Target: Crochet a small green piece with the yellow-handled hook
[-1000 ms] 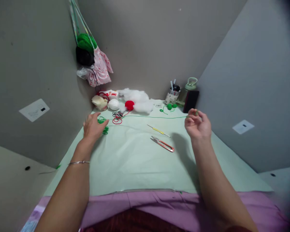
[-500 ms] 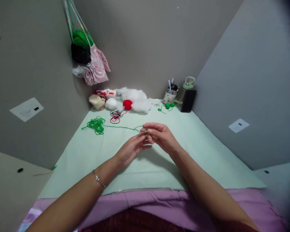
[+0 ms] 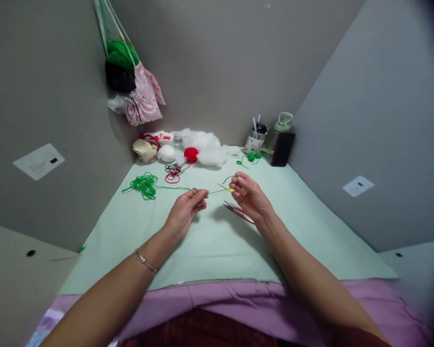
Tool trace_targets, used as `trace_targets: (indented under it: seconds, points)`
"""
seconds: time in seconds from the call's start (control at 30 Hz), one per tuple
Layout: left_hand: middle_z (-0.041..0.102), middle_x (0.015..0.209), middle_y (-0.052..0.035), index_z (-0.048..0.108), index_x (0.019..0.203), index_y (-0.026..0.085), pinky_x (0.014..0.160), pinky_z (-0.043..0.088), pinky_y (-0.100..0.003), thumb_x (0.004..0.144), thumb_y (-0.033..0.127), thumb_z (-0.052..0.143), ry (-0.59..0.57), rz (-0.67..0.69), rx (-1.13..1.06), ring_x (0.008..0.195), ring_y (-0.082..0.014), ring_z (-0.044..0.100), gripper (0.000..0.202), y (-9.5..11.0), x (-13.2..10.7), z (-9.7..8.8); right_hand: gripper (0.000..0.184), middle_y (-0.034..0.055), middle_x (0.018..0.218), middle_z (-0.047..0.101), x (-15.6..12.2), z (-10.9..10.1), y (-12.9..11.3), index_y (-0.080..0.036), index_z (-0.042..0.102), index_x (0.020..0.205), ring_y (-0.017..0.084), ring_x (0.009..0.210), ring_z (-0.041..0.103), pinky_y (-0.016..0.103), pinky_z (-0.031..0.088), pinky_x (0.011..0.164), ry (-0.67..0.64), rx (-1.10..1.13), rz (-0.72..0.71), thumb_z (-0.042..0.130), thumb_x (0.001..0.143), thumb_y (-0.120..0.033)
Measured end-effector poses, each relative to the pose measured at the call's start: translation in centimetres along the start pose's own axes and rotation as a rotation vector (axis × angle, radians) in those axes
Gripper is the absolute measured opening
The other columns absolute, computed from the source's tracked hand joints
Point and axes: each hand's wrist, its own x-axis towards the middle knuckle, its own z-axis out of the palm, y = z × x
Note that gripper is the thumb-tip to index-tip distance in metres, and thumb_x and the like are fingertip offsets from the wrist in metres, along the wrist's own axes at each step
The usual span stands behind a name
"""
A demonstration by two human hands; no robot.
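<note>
Green yarn (image 3: 217, 192) stretches between my two hands above the table. My left hand (image 3: 188, 206) is closed, pinching the yarn between thumb and forefinger. Fingers curled, my right hand (image 3: 250, 195) grips the other part of it, and a short tail loops up behind the fingertips. Beside those fingertips shows a thin tool with a yellow handle (image 3: 230, 190), perhaps a crochet hook; whether the hand touches it I cannot tell. Thread snips (image 3: 237, 212) with red handles lie partly under my right hand. To the left, the strand runs to a loose green yarn heap (image 3: 143, 186).
Along the back stand white stuffing (image 3: 206, 144), a red yarn ball (image 3: 191, 154), a white ball (image 3: 167, 153), a pen cup (image 3: 255, 143), a bottle (image 3: 275, 140) and a dark phone (image 3: 283, 149). Small green pieces (image 3: 253, 156) lie near the cup. Partition walls enclose the table.
My hands have moved apart: the left leftward, the right slightly right and up. The yarn between them is now drawn straight, and the snips and yellow-handled tool have come into view.
</note>
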Motion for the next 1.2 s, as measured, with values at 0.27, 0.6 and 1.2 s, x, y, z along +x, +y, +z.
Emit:
trace_targets:
  seconds: [0.27,0.6,1.2]
  points:
    - [0.068,0.080,-0.0004,0.073,0.079,0.013,0.068,0.052,-0.021,0.062,0.043,0.096,0.037,0.062,0.075,0.068,-0.0087,0.061,0.041,0.5,0.1,-0.1,0.028,-0.0035,0.083,0.075,1.1,-1.9,-0.5,-0.027,0.074,0.092,0.009,0.071,0.064,0.017,0.048,0.055,0.058,-0.116,-0.057,0.089,0.070,-0.036]
    - [0.066,0.076,0.0007,0.072,0.081,0.015,0.073,0.055,-0.028,0.066,0.045,0.092,0.029,0.129,0.130,0.068,-0.0122,0.065,0.039,0.4,-0.1,0.3,0.020,0.0013,0.070,0.075,-1.2,1.2,1.3,-0.014,0.082,0.082,0.011,0.057,0.063,0.025,0.052,0.060,-0.486,-0.533,0.353,0.087,0.070,-0.029]
    - [0.074,0.081,-0.0030,0.066,0.082,0.017,0.076,0.056,-0.031,0.070,0.049,0.090,-0.094,0.048,0.254,0.076,-0.0188,0.073,0.042,-0.7,0.0,0.1,0.038,0.0007,0.074,0.076,-0.3,0.8,2.7,-0.018,0.073,0.080,0.012,0.061,0.070,0.024,0.055,0.061,-0.137,-0.337,0.149,0.094,0.063,-0.045]
